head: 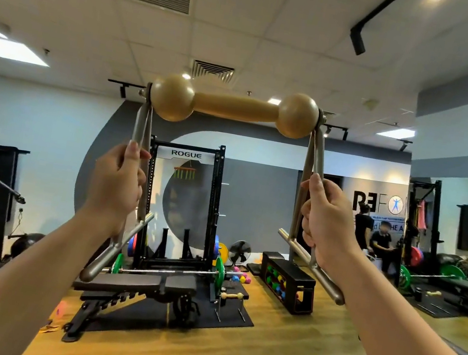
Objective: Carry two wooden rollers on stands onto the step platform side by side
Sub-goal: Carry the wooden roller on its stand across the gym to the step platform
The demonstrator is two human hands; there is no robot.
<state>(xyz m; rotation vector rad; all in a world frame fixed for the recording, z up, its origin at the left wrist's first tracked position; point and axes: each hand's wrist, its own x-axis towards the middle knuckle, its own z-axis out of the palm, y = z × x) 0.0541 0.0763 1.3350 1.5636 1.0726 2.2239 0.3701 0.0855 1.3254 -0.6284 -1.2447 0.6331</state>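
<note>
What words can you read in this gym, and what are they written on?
"ROGUE": white top plate of the black steel squat rack.
"REFO", cut off by the mirror's edge: big dark letters on the white back wall sign, with a blue round figure logo.
Smaller line beneath it: partly hidden behind people, too blurred to read.

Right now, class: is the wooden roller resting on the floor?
No: both the left hand and the right hand grip the metal stand's legs, holding the wooden roller up in the air.
</note>
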